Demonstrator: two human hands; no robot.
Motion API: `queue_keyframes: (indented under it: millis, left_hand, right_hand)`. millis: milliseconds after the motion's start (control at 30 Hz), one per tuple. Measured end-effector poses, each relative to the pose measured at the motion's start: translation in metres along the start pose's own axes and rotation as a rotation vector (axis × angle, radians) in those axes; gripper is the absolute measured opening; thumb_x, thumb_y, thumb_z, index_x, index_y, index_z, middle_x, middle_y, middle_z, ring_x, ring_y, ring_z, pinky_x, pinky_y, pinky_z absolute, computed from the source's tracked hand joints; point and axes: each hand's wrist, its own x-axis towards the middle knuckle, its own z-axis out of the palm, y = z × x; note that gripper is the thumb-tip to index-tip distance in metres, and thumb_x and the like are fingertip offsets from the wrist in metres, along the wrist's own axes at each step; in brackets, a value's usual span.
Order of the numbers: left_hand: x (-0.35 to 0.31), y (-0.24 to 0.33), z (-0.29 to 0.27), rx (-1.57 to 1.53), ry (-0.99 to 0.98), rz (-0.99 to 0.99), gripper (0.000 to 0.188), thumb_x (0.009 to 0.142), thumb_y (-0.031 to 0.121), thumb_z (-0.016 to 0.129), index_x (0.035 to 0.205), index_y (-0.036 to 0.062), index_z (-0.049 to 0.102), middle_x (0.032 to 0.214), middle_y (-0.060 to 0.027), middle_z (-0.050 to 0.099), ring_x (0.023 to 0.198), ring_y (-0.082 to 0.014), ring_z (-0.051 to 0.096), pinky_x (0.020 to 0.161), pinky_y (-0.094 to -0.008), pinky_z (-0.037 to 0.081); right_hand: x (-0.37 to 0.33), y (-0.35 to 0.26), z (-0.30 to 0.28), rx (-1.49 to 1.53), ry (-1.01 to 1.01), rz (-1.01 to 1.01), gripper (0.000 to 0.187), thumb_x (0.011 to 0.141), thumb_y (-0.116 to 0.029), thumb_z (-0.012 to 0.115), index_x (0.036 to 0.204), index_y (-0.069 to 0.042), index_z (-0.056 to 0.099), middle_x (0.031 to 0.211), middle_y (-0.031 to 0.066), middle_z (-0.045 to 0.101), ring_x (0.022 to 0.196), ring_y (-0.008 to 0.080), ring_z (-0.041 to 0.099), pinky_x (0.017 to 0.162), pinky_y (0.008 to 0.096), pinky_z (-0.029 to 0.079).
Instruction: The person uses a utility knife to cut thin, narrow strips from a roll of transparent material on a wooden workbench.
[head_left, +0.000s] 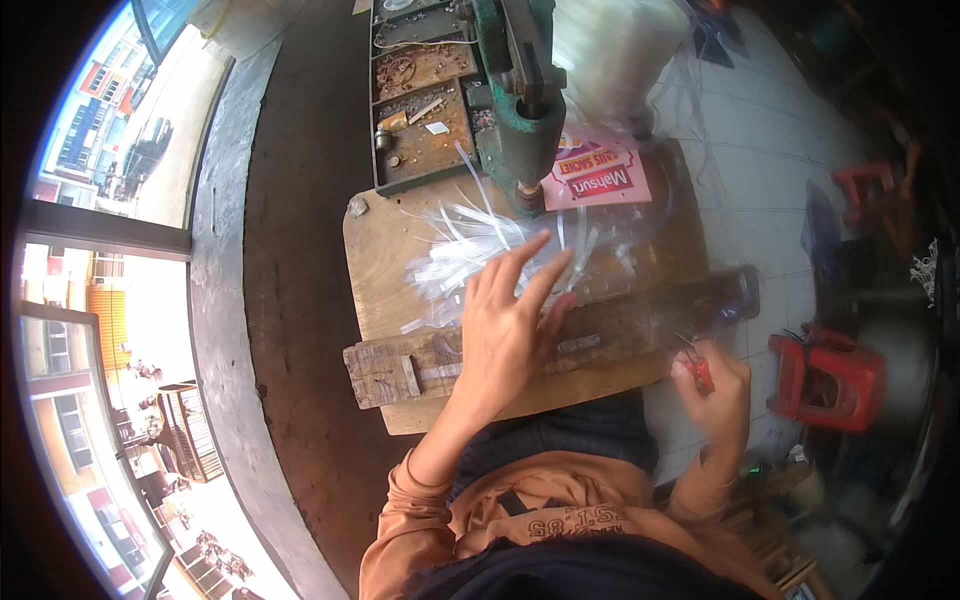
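Fingers spread, an open left hand [505, 325] extends over translucent strips [455, 255] heaped on a wooden tabletop [376, 250] below a green machine [531, 135]; the right hand [722, 390] grips a red-handled tool [701, 376].

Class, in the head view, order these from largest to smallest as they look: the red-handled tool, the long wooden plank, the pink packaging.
1. Long wooden plank
2. Pink packaging
3. Red-handled tool, partly covered by the right hand
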Motion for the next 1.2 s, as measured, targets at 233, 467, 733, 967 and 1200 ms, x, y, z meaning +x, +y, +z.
queue_keyframes:
  millis: [233,467,733,967,1200]
  left_hand:
    - [-0.049,0.022,-0.001,-1.271,-0.374,-0.543,0.022,0.08,0.004,0.068,0.101,0.0007,0.062,0.097,-0.0121,0.066,0.089,-0.0171,0.065,0.08,-0.0275,0.052]
    - [-0.077,0.026,-0.027,-1.299,-0.14,-0.276,0.008,0.075,-0.004,0.07,0.08,-0.0031,0.063,0.079,-0.0146,0.067,0.082,-0.023,0.068,0.075,-0.0313,0.055]
    - [-0.099,0.019,-0.054,-1.384,0.29,-0.314,0.01,0.076,0.001,0.071,0.078,-0.0019,0.062,0.074,-0.0172,0.066,0.07,-0.0235,0.067,0.058,-0.0272,0.052]
    - [-0.087,0.028,-0.056,-1.402,0.442,-0.353,0.016,0.077,0.006,0.072,0.08,0.0026,0.057,0.077,-0.0174,0.066,0.062,-0.0188,0.061,0.053,-0.0252,0.049]
    - [-0.069,0.014,-0.072,-1.405,0.79,-0.273,0.018,0.083,0.012,0.068,0.085,0.0066,0.051,0.076,-0.0048,0.058,0.068,-0.0115,0.056,0.055,-0.0198,0.044]
  right_hand:
    - [-0.002,-0.031,0.012,0.178,-0.192,-0.002,0.01,0.077,-0.006,0.066,0.083,-0.002,0.059,0.064,0.0096,0.059,0.053,0.0211,0.059,0.049,0.0302,0.043]
    - [-0.002,-0.023,-0.001,-0.074,-0.201,-0.099,0.026,0.07,-0.016,0.077,0.083,-0.003,0.059,0.07,0.0077,0.062,0.059,0.0214,0.063,0.051,0.0306,0.047]
    - [0.002,0.0,-0.025,-0.242,-0.084,-0.088,0.029,0.064,-0.014,0.079,0.082,-0.004,0.058,0.069,0.0063,0.062,0.057,0.021,0.061,0.051,0.0294,0.045]
    - [0.037,0.029,-0.043,-0.438,0.175,-0.384,0.032,0.066,-0.015,0.079,0.085,-0.005,0.056,0.068,0.007,0.057,0.055,0.0218,0.054,0.05,0.0319,0.042]
    - [0.073,0.11,-0.09,-0.564,0.368,-0.344,0.026,0.073,-0.009,0.074,0.09,-0.003,0.055,0.07,0.0092,0.058,0.056,0.0248,0.053,0.052,0.0325,0.044]
